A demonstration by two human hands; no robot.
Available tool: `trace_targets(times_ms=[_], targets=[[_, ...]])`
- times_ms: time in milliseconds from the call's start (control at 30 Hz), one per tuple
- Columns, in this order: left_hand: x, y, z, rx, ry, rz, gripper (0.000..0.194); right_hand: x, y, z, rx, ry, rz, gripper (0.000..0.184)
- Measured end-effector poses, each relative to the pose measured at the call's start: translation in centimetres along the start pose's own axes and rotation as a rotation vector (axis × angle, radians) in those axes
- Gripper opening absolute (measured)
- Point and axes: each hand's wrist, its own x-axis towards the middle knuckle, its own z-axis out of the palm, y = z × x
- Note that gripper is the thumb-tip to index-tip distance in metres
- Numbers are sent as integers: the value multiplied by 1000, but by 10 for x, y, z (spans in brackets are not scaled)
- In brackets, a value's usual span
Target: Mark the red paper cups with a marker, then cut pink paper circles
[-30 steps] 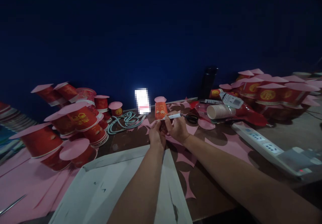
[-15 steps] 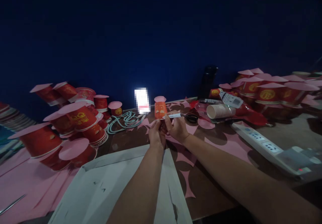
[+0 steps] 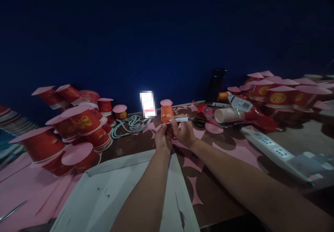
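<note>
Pinching a white pen (image 3: 180,119), the right hand (image 3: 185,133) works right beside the left hand (image 3: 163,141), and the pen's tip points across towards the left thumb! Fingers curled on that left hand, but what they grip, if anything, is hidden; I cannot tell from this angle. Just beyond the fingertips stands an orange-red cup (image 3: 167,113), pale shapes on its side and a pink disc (image 3: 166,102) capping the top; whether the hands touch it is unclear.

Right behind the pen, a pair of dark-handled scissors (image 3: 199,122) sits near the right knuckles. Pink paper scraps (image 3: 194,190) with curved cut-outs spread over the brown worktop (image 3: 133,145), and under the left forearm lies a white tray (image 3: 91,200) with dark marks on it.

Over to the left, a crowd of red cups (image 3: 90,122) wears pink discs, with a looped pale cable (image 3: 125,129) between them and the centre. A bright, pixelated panel (image 3: 148,103) glows at the back. Across on the right, a row of pale paper cups (image 3: 229,115) lies on its side in front of more capped red cups (image 3: 280,98), and nearer the camera stretches a power strip (image 3: 271,148).
</note>
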Motion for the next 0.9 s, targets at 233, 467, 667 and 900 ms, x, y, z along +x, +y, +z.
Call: trace_targets(times_ms=[233, 467, 667, 900], targets=[[2, -3, -3, -19, -2, -9, 8, 1, -1, -2, -12, 0, 15, 17], [1, -2, -1, -13, -9, -4, 9, 2, 0, -1, -21, 2, 15, 17], [1, -1, 0, -18, 17, -4, 5, 2, -1, -1, -25, 14, 3, 16], [-1, 0, 1, -19, 30, -6, 5, 3, -3, -3, -34, 2, -2, 13]])
